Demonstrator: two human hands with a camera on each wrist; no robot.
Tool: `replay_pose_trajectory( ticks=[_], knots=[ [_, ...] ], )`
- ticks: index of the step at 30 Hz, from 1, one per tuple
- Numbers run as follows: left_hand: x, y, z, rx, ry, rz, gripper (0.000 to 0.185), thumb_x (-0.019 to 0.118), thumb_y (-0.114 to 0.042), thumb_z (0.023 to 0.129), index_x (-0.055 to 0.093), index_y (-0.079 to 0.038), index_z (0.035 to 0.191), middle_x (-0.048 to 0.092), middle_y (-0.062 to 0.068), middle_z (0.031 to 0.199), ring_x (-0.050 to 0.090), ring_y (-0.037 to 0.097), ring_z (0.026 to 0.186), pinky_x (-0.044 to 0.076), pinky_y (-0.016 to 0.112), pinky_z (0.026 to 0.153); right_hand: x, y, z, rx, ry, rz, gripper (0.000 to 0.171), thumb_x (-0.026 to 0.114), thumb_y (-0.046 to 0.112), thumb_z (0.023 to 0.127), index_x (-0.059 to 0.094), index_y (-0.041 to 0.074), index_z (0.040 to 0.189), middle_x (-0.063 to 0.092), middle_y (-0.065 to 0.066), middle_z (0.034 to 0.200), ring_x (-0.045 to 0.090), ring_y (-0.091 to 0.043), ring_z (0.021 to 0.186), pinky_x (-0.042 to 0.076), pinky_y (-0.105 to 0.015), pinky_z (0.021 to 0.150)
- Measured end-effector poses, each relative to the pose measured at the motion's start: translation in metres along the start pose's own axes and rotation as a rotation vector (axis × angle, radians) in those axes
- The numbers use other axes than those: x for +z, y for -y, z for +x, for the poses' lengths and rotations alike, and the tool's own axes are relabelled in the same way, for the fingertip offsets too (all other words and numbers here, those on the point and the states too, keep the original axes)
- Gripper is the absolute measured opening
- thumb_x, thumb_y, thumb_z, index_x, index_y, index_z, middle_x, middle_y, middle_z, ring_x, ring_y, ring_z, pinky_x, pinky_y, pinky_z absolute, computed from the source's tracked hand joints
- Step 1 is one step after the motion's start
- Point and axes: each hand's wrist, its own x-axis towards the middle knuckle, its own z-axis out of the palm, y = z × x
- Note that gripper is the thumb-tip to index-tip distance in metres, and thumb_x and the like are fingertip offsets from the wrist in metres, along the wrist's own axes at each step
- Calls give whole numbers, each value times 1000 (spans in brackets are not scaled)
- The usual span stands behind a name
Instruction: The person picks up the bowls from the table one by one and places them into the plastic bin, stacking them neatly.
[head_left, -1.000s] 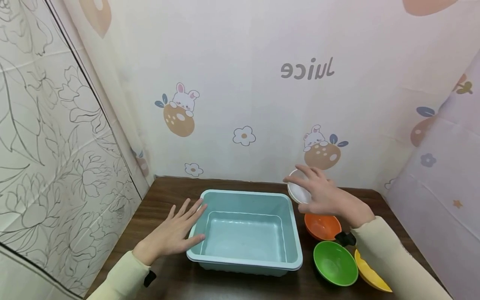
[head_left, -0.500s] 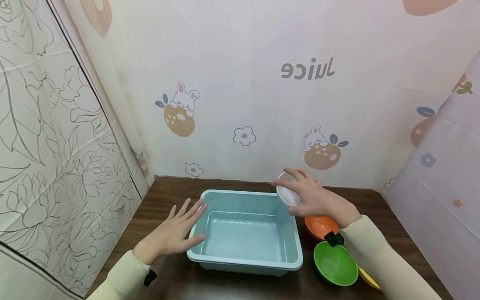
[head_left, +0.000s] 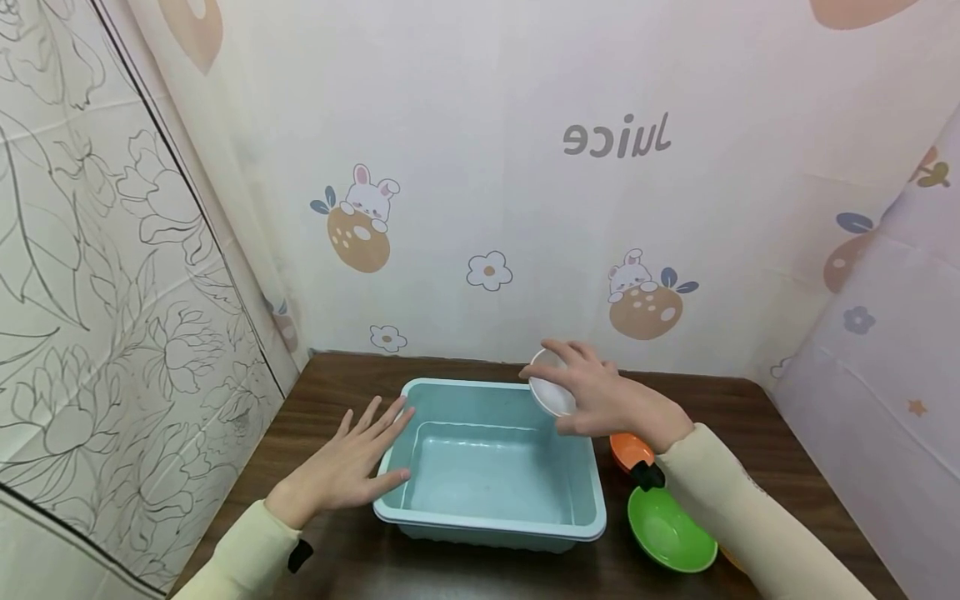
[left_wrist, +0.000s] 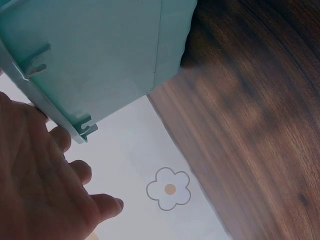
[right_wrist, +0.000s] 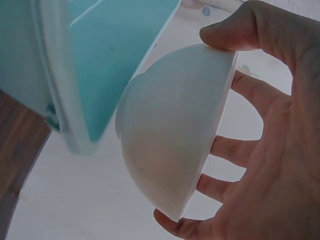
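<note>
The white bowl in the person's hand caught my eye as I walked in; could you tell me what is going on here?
A person sits at a dark wooden table. Their right hand holds a white bowl by its rim, tilted, above the far right corner of a light blue tub. Their left hand rests flat against the tub's left rim. An orange bowl and a green bowl stand on the table right of the tub.

A dark wooden tabletop (head_left: 337, 383) carries a light blue tub (head_left: 491, 525) at centre, with an orange bowl (head_left: 626, 448) and a green bowl (head_left: 670, 532) to its right.
</note>
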Motion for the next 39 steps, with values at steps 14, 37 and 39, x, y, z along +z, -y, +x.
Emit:
replay_pose_trajectory(
  ticks=[14, 37, 39],
  knots=[
    [1, 2, 0, 8, 1, -9, 83, 54, -56, 101, 15, -26, 167, 13, 2, 174, 9, 42, 159, 15, 79, 115, 10, 23, 20, -72, 66, 27, 71, 76, 28, 78, 57, 37, 145, 29, -13, 166, 30, -43, 146, 36, -82, 94],
    [3, 3, 2, -27, 6, -9, 85, 51, -61, 100, 17, -21, 167, 10, -1, 175, 7, 41, 159, 13, 78, 117, 36, 56, 52, -163, 194, 23, 69, 74, 36, 80, 55, 42, 146, 27, -9, 169, 27, -41, 149, 43, -67, 98],
    [2, 2, 2, -28, 8, -14, 85, 51, -61, 100, 17, -21, 167, 10, -1, 175, 6, 41, 159, 13, 78, 117, 38, 57, 54, -162, 206, 27, 70, 74, 35, 80, 54, 42, 146, 27, -8, 169, 25, -43, 150, 41, -70, 99]
  ],
)
